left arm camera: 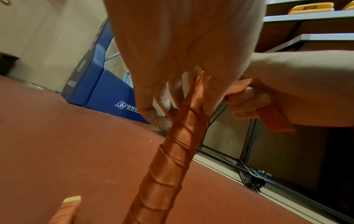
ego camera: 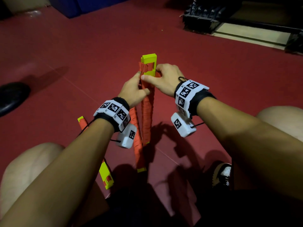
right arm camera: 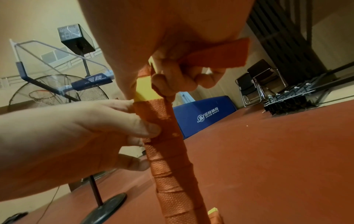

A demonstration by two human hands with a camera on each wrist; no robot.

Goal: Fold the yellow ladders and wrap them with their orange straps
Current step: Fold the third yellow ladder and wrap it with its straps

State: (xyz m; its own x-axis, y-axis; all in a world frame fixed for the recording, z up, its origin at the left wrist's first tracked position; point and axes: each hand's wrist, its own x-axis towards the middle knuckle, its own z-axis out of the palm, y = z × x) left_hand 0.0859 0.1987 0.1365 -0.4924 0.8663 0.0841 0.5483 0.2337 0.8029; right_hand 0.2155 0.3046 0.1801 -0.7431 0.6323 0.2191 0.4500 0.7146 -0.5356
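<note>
A folded yellow ladder stands upright in front of me, its length wound in orange strap. My left hand grips the wrapped bundle just below the bare yellow top, thumb pressed on the winding. My right hand curls round the top from the other side and pinches the loose strap end, which also sticks out of its fingers in the left wrist view. The bundle runs down to the floor.
Two more wrapped ladders lie on the red floor between my knees: one under the left wrist, one to the left. A black shoe is at far left, a blue mat and a black rack beyond.
</note>
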